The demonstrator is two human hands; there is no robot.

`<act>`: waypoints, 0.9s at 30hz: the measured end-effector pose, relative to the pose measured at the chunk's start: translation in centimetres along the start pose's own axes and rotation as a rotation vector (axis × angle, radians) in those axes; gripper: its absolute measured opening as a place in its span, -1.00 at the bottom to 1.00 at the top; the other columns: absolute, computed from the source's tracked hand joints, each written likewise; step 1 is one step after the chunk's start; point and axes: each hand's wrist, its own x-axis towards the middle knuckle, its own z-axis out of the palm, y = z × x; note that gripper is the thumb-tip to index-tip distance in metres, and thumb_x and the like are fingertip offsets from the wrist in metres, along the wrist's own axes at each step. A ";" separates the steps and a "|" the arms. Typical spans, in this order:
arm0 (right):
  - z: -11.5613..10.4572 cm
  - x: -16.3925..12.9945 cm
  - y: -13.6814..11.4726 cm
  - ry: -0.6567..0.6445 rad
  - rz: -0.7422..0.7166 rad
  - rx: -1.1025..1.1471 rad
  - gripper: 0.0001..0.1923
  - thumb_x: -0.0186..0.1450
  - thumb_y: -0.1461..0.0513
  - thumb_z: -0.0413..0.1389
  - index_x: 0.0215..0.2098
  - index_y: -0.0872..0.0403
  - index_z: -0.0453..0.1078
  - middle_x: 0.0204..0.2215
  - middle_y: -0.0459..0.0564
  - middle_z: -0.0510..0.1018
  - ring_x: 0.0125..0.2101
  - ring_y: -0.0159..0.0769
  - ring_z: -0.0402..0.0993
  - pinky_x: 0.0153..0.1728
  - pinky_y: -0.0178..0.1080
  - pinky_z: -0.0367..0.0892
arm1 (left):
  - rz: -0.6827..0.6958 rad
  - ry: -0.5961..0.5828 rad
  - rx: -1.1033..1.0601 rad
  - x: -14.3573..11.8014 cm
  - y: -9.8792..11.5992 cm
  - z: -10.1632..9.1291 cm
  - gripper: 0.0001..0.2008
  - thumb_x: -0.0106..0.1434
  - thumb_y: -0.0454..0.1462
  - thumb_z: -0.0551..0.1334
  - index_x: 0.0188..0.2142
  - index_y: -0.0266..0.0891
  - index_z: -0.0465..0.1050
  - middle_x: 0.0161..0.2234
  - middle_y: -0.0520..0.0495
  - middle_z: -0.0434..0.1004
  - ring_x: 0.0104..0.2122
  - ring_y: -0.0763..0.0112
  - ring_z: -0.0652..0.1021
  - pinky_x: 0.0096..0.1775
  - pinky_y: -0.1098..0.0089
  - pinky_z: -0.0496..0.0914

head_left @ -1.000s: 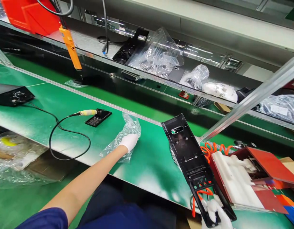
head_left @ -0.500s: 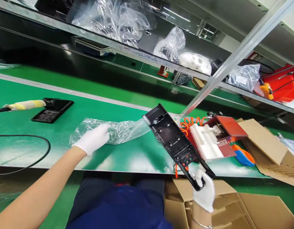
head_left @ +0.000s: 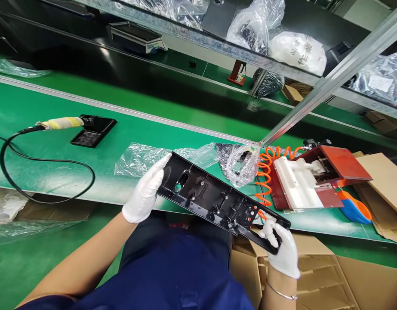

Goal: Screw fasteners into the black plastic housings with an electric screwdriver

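Note:
A long black plastic panel [head_left: 214, 202] with moulded ribs and holes is held flat in front of me, over the near edge of the green bench. My left hand [head_left: 145, 193], in a white glove, grips its left end. My right hand [head_left: 282, 247], also gloved, grips its right end. Just behind the panel, a clear plastic bag [head_left: 143, 157] lies on the bench. A second crumpled bag [head_left: 238, 161] with a dark part inside lies beside it.
A soldering iron with a yellow handle [head_left: 61, 123] rests on a black stand [head_left: 93, 130], its cable [head_left: 43, 161] looping left. A red and white fixture [head_left: 309, 178] with an orange coiled hose [head_left: 266, 172] stands right. Cardboard boxes [head_left: 317, 271] sit below; bagged parts fill the shelf [head_left: 295, 45].
My left hand left the clear bag and took the panel's left end. The panel swung down from upright to lie flat between both hands.

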 end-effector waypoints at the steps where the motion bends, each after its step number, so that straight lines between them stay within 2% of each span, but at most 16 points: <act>1: 0.1 0.0 0.0 0.007 0.013 0.023 -0.38 0.05 -0.02 0.32 -0.62 0.11 -0.03 -0.74 -0.20 0.02 -0.65 -0.56 0.15 -0.47 -0.38 0.41 | 0.000 0.003 -0.003 -0.2 0.1 0.0 -0.27 0.36 0.20 0.19 0.34 -0.15 0.37 0.44 -0.03 0.20 0.45 0.04 0.16 0.45 0.10 0.11; 5: 0.3 0.1 -0.1 0.020 0.047 0.088 -0.53 0.05 0.05 0.33 -0.47 0.12 0.14 -0.73 -0.28 0.02 -0.68 -0.63 -0.01 -0.51 -0.40 0.38 | 0.011 0.014 -0.023 -0.6 0.5 0.0 -0.37 0.41 0.13 0.18 0.33 -0.11 0.39 0.43 0.00 0.23 0.45 0.08 0.18 0.45 0.12 0.14; 9: 0.2 0.1 -0.1 0.011 0.059 0.113 -0.53 0.07 0.08 0.33 -0.44 0.11 0.11 -0.72 -0.28 0.03 -0.67 -0.63 -0.01 -0.53 -0.41 0.34 | 0.007 0.032 -0.057 -0.9 0.8 0.2 -0.44 0.43 0.08 0.19 0.30 -0.05 0.42 0.41 0.03 0.27 0.44 0.08 0.20 0.44 0.12 0.17; 13: 0.1 0.0 0.0 -0.011 0.046 0.110 -0.58 0.08 0.08 0.32 -0.39 0.12 0.21 -0.72 -0.28 0.03 -0.68 -0.64 -0.06 -0.54 -0.41 0.30 | 0.011 0.048 -0.065 -1.1 1.1 0.2 -0.51 0.42 0.06 0.22 0.26 0.01 0.47 0.37 0.06 0.33 0.42 0.10 0.24 0.44 0.13 0.18; 18: 0.1 0.2 0.1 -0.046 0.021 0.071 -0.59 0.14 0.05 0.27 -0.45 0.10 0.15 -0.74 -0.26 -0.02 -0.68 -0.59 -0.03 -0.54 -0.40 0.27 | 0.008 0.051 -0.044 -1.3 1.3 0.1 -0.53 0.40 0.07 0.24 0.23 0.07 0.50 0.36 0.09 0.35 0.41 0.10 0.27 0.44 0.15 0.19; 23: 0.3 0.4 0.0 -0.063 0.039 0.042 -0.56 0.13 0.03 0.26 -0.49 0.09 0.11 -0.75 -0.26 -0.06 -0.69 -0.57 -0.04 -0.55 -0.39 0.27 | -0.007 0.062 -0.025 -1.5 1.6 0.1 -0.45 0.36 0.12 0.26 0.24 -0.01 0.50 0.35 0.02 0.37 0.40 0.03 0.29 0.44 0.10 0.18; 27: 0.2 0.0 -0.2 -0.040 0.036 0.058 -0.56 0.14 0.03 0.26 -0.51 0.10 0.13 -0.75 -0.23 -0.04 -0.68 -0.56 0.00 -0.55 -0.40 0.28 | -0.017 0.070 -0.044 -1.5 1.5 0.1 -0.47 0.36 0.11 0.27 0.22 -0.01 0.52 0.33 0.04 0.40 0.39 0.06 0.31 0.44 0.11 0.17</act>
